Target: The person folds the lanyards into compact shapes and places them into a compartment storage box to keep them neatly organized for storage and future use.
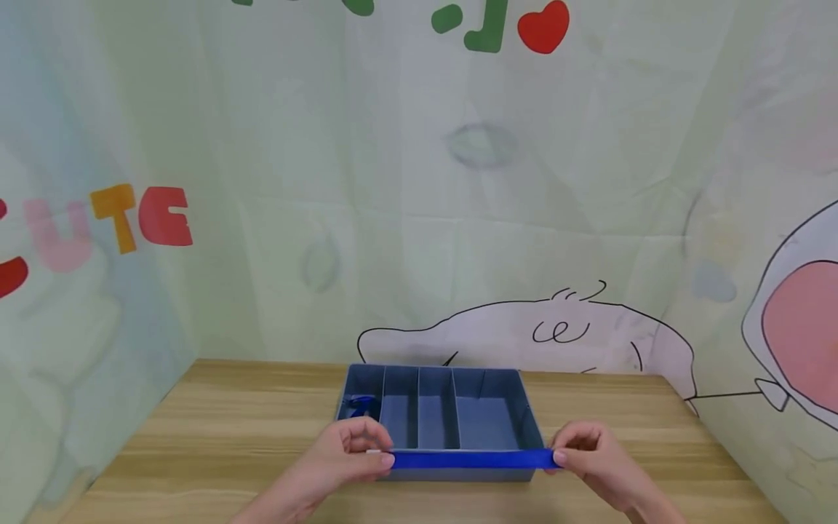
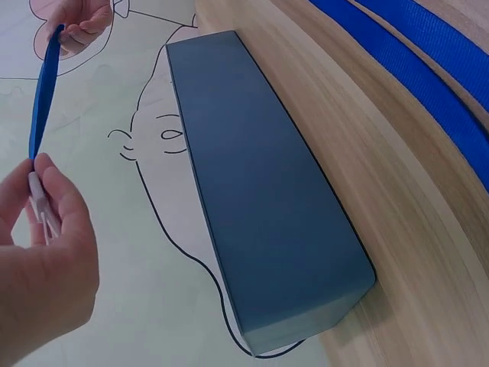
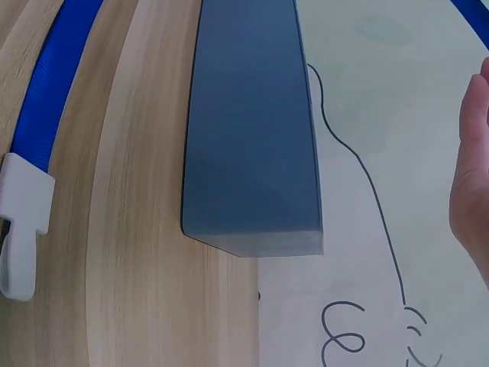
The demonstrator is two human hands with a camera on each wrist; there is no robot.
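A blue lanyard (image 1: pixel 471 459) is stretched level between both hands, in front of a grey-blue divided box (image 1: pixel 458 475). At its left end my left hand (image 1: pixel 350 455) pinches it between thumb and fingers; the left wrist view shows a white plastic clip (image 2: pixel 36 191) in that grip. My right hand (image 1: pixel 592 458) pinches the opposite end between thumb and forefinger. In the right wrist view only part of the right hand (image 3: pixel 474 180) shows at the edge. The box's leftmost compartment holds a small dark blue bundle (image 1: pixel 362 405).
The box stands on a wood-grain table (image 1: pixel 262 407). More blue strap (image 3: pixel 57 84) with a white clip (image 3: pixel 24 222) lies at the table's near side, seen in the wrist views. A printed cloth (image 1: pixel 393 218) hangs behind and at both sides.
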